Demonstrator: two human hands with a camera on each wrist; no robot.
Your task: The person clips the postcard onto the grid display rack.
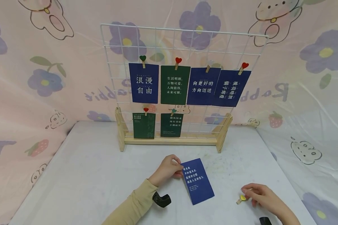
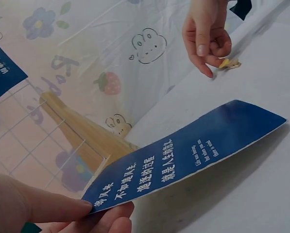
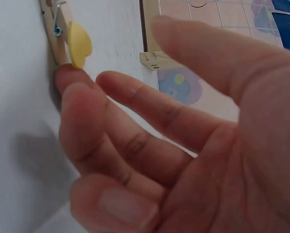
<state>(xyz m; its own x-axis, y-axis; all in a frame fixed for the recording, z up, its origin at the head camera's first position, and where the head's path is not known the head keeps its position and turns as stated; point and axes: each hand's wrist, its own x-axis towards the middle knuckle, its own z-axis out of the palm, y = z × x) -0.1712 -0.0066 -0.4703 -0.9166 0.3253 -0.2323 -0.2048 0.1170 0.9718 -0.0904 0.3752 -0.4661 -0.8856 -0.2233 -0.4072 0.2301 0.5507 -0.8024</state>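
My left hand [image 1: 169,170] pinches the upper left corner of a blue card [image 1: 198,182] with white writing. In the left wrist view the card [image 2: 183,160] slants up off the white table, the thumb on its printed face and fingers beneath. My right hand [image 1: 260,197] is at a small wooden clothespin [image 1: 238,201] with a yellow heart, lying on the table. Seen from the right wrist, a fingertip touches the clothespin [image 3: 57,34] near its yellow heart [image 3: 80,46], while the other fingers are loosely bent and not closed round it.
Behind the hands stands a white wire grid [image 1: 186,30] on a wooden base [image 1: 170,141]. Blue and green cards hang on it in two rows, held by heart clothespins, such as a green card [image 1: 175,90]. A patterned cloth [image 1: 81,62] hangs behind.
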